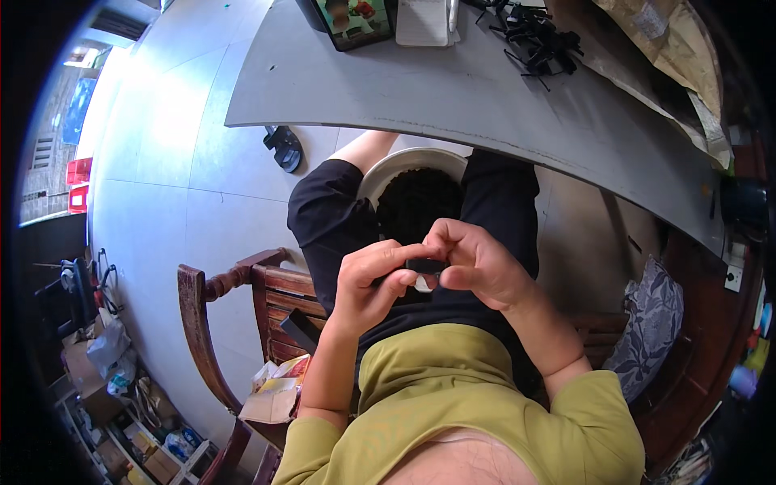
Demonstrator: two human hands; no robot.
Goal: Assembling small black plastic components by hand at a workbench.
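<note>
**Small black part held in both hands over the lap**

Left to right: a brown wooden chair (pixel 242 283) stands beside the seated person. The left hand (pixel 373 283) is curled, thumb and forefinger pinched on one end of a small black plastic piece (pixel 426 266). The right hand (pixel 477 263) grips the other end, fingers folded over it. Beneath them a white round bowl of black pieces (pixel 414 190) rests in the lap, seemingly full. More black pieces (pixel 537 40) lie heaped on the grey table (pixel 453 97). Judged early: many pieces left.
</note>
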